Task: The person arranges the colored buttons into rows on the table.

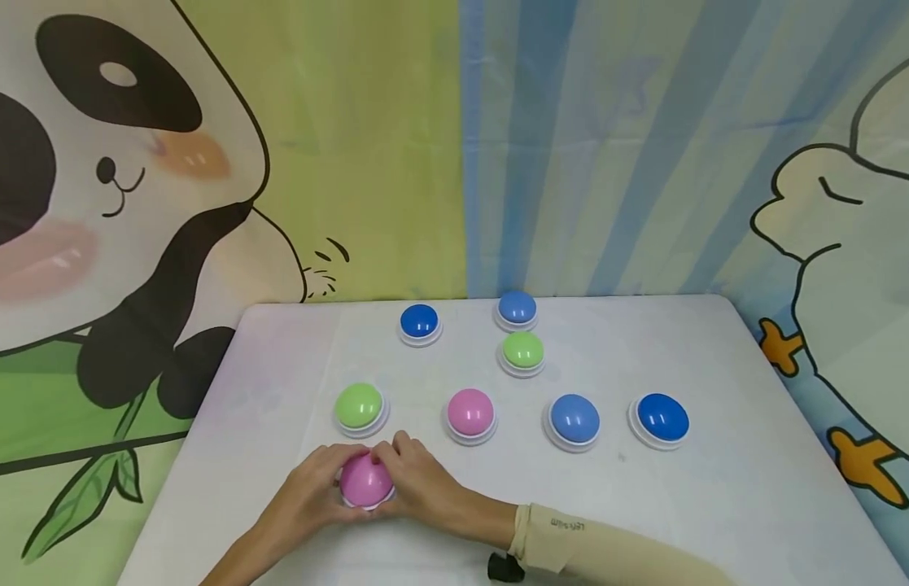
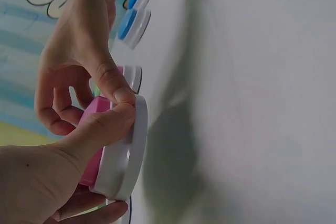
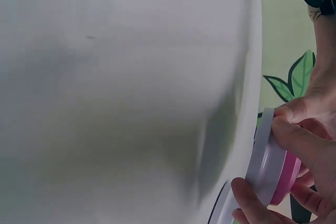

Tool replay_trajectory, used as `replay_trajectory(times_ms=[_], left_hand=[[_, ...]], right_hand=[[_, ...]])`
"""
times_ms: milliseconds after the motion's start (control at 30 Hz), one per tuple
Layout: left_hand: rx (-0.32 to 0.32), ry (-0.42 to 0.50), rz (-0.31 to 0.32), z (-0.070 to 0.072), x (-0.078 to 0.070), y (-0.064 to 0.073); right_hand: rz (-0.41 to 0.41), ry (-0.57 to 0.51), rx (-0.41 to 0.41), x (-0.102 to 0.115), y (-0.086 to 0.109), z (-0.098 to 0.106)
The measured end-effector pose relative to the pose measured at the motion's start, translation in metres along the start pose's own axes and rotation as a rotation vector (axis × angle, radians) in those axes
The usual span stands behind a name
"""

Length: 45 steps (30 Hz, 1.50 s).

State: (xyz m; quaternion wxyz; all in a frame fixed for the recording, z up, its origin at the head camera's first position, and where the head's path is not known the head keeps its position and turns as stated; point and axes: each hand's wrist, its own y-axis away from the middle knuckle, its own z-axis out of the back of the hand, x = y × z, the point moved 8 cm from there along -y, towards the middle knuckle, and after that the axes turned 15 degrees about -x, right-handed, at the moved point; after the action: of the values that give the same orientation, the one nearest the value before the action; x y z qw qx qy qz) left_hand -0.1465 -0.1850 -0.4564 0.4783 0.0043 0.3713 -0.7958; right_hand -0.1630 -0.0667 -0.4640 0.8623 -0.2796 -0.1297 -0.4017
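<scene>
Between both hands is a pink push button (image 1: 365, 480) with a domed top and a white round base. My left hand (image 1: 308, 492) grips it from the left, thumb against the white base (image 2: 116, 163) in the left wrist view. From the right my right hand (image 1: 423, 488) grips the same button, its thumb tip beside the left thumb. Both wrist views show the base raised off the table, with a shadow beneath. A green push button (image 1: 359, 405) stands just beyond the left hand, and another pink push button (image 1: 470, 413) stands beyond the right.
On the white table (image 1: 681, 505) a light blue button (image 1: 574, 418) and a dark blue button (image 1: 662, 417) stand to the right. Farther back are a dark blue button (image 1: 419, 321), a light blue button (image 1: 517, 308) and a green button (image 1: 523, 350). A printed curtain (image 1: 395, 163) hangs behind.
</scene>
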Motion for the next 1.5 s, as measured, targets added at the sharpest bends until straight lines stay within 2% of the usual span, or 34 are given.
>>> replay_trajectory(times_ms=[167,300,533,767,867,1133,1500], left_hand=[[-0.009,-0.031,0.007,0.016,0.012,0.006],[-0.007,-0.038,0.0,0.018,0.016,0.009],[0.017,-0.068,0.049,0.008,0.02,0.024],[0.0,-0.143,0.007,-0.003,0.014,0.03],[0.018,-0.168,0.035,-0.006,0.014,0.029],[0.119,-0.186,0.167,-0.011,0.019,0.035],[0.128,-0.196,0.193,-0.007,0.024,0.038]], right_hand=[[0.005,0.006,-0.009,0.015,-0.009,-0.015],[-0.002,0.021,0.005,0.02,-0.011,-0.021],[0.015,0.083,0.042,0.023,-0.005,-0.03],[0.033,0.175,0.046,0.021,0.0,-0.039],[0.022,0.202,0.054,0.02,0.0,-0.042],[0.024,0.217,0.118,0.019,-0.002,-0.049],[0.023,0.249,0.162,0.022,-0.005,-0.054]])
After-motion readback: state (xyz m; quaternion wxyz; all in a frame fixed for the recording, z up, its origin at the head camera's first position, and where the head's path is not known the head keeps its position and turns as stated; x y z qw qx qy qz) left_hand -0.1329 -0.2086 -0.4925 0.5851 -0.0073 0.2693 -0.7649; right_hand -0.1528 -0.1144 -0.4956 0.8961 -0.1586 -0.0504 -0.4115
